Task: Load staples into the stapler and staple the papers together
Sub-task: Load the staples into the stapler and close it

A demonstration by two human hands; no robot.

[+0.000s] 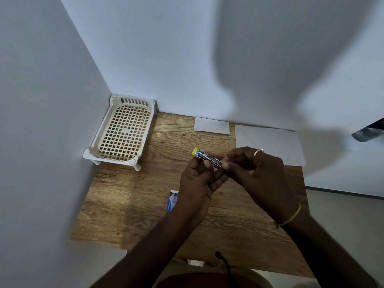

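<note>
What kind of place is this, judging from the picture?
Probably a small work desk in a room corner: a wooden table set against white walls, loose papers and a stapler.

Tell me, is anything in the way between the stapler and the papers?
Nothing visible is. The left hand and right hand hold the stapler above the table, and the papers lie just beyond, with only bare wood between.
</note>
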